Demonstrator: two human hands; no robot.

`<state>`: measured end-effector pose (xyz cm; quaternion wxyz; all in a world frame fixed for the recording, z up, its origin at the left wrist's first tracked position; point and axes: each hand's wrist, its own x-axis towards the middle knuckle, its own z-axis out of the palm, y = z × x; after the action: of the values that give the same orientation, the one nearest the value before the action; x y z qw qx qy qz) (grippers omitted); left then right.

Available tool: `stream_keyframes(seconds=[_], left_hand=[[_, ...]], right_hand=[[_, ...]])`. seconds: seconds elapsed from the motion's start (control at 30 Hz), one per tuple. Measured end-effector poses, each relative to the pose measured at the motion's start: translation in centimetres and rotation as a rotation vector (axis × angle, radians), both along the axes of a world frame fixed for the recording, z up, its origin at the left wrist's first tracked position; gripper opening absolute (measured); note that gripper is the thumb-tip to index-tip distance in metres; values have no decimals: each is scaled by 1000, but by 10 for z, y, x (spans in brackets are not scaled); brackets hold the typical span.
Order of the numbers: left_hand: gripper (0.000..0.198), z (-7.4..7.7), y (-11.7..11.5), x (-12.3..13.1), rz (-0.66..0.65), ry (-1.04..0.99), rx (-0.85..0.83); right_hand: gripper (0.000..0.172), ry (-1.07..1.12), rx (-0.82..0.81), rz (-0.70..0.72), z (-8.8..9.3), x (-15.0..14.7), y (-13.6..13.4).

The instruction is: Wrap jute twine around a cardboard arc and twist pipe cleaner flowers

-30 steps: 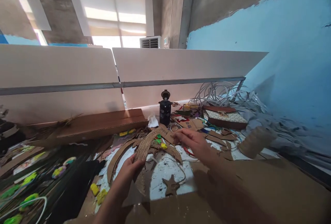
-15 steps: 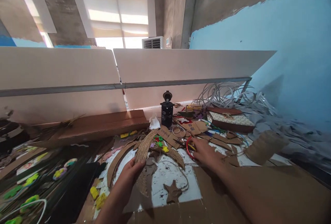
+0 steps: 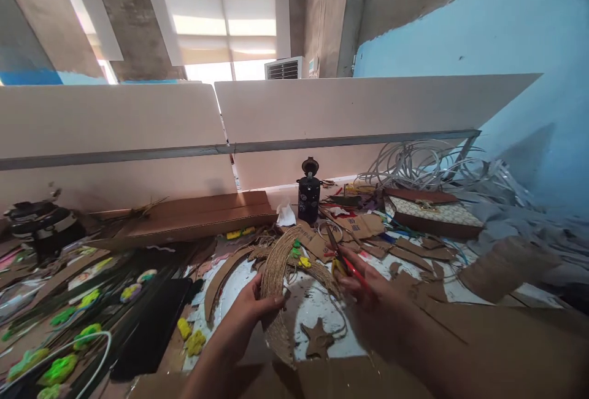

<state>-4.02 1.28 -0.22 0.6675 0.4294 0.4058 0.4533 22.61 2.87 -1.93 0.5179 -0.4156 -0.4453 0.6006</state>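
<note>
Left hand (image 3: 251, 312) pinches a twine-covered crescent (image 3: 280, 264) over a white sheet (image 3: 307, 306); right hand (image 3: 375, 301) curls round red-handled scissors (image 3: 352, 269). A cardboard star (image 3: 317, 339) lies between them, cardboard scraps (image 3: 365, 226) and a black bottle (image 3: 308, 199) beyond

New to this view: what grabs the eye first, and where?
Probably the twine-wrapped crescent in the left hand, low and near the middle, with a brown star just right of its lower end. Next, the red-handled scissors in the right hand, blades pointing away from the person. Beyond them, the black bottle stands upright with its lid open, before the pale panels.
</note>
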Motion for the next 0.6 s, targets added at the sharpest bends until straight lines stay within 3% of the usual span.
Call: stream_keyframes(seconds=[0.13,0.23,0.43,0.6], left_hand=[[47,-3,0,4,-77,-38,6],[44,-2,-1,5,-80,-14,15],[39,6,4,-10,129,111,-18],[42,11,7,-20,152,61,-41]], right_hand=[[59,-47,-69,65,-3,-30,-6],[53,-104,28,85,-1,-32,4],[24,-710,325,352,4,-7,-2],[29,-1128,484,300,2,-7,-27]])
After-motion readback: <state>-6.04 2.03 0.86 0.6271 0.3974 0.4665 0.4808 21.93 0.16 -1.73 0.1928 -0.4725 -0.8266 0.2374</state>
